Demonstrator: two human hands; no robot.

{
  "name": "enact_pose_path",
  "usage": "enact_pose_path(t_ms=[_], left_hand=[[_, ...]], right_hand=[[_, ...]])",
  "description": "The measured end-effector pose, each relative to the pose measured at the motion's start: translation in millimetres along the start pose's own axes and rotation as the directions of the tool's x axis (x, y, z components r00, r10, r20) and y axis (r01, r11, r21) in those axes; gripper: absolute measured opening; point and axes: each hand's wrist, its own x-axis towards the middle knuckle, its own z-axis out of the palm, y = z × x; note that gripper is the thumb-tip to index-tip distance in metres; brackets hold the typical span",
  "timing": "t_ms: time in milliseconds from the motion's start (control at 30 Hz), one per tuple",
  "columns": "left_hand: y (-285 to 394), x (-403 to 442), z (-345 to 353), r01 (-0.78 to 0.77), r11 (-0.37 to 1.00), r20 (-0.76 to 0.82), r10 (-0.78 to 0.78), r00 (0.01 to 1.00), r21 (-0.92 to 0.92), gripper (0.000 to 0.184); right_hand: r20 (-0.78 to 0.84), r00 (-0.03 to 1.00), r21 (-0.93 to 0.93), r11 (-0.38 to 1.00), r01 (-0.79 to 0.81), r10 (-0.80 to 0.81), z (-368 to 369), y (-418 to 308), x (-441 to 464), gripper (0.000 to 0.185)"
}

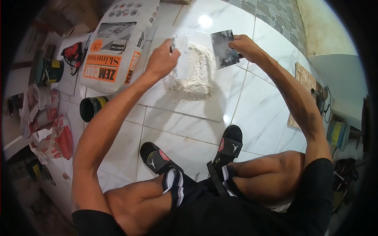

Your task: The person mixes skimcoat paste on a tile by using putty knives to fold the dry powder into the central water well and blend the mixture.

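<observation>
Wrapped round a flat, powder-smeared scraper [181,57], my left hand [164,59] is at the left side of a pale powder mound [193,88]. The mound lies on a white board [214,108] on the floor, with a hollow in its middle. My right hand [246,48] grips a dark rectangular scraper plate [224,48] dusted with white, held just right of the mound. The two scrapers are apart, on opposite sides of the powder.
A Zemcoat Skimcoat bag [112,47] stands left of the board. Near it are a dark green tub [92,108], a red power tool [73,55] and plastic bags [53,137]. My sandalled feet are in front of the board. A wooden board [303,84] lies at the right.
</observation>
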Motion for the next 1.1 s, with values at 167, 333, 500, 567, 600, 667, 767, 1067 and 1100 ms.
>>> enact_pose_path(t_ms=[167, 333, 500, 567, 600, 667, 767, 1067, 1100], left_hand=[[-21.0, -12.4, -20.1, 0.098, 0.987, -0.009, -0.1, 0.995, -0.126, 0.028], [-52.4, -22.2, -29.4, 0.261, 0.835, 0.037, -0.278, 0.96, -0.485, 0.038], [-38.8, -32.4, -35.7, 0.339, 0.701, 0.064, -0.388, 0.919, -0.628, 0.035], [-39.4, -30.9, -35.5, 0.334, 0.73, 0.041, -0.387, 0.921, -0.597, 0.034], [-37.7, -29.4, -32.5, 0.307, 0.762, 0.014, -0.365, 0.931, -0.57, 0.033], [-37.6, -27.2, -29.5, 0.27, 0.793, -0.004, -0.325, 0.946, -0.546, 0.033], [-32.7, -23.8, -24.2, 0.232, 0.813, 0.003, -0.273, 0.962, -0.534, 0.034], [-26.3, -13.0, 2.5, 0.098, 0.91, -0.074, -0.14, 0.987, -0.403, 0.031], [-22.6, -12.2, 4.8, 0.109, 0.925, -0.07, -0.144, 0.987, -0.364, 0.031]], right_hand=[[-0.037, 0.998, -0.144, 0.987, -0.063, 0.058, -50.5, 93.4, 54.7, 0.013], [-0.016, 0.992, -0.212, 0.969, -0.125, 0.125, -46.5, 104.2, 60.6, 0.007], [-0.054, 0.988, -0.341, 0.927, -0.154, 0.144, -25.5, 100.8, 83.3, 0.025], [-0.094, 0.977, -0.13, 0.971, -0.201, 0.19, -13.5, 99.6, 89.9, 0.028], [-0.072, 0.982, -0.169, 0.968, -0.183, 0.173, -6.8, 88.5, 86.0, 0.028], [-0.021, 0.99, -0.244, 0.959, -0.141, 0.14, 3.5, 73.5, 85.1, 0.029], [0.04, 0.999, -0.098, 0.995, -0.022, 0.026, 9.3, 80.5, 92.9, 0.024], [0.056, 0.998, -0.274, 0.962, 0.017, -0.002, 16.8, 25.8, 51.0, 0.026], [0.056, 0.998, -0.291, 0.957, 0.017, -0.001, 18.4, 19.8, 45.2, 0.026]])
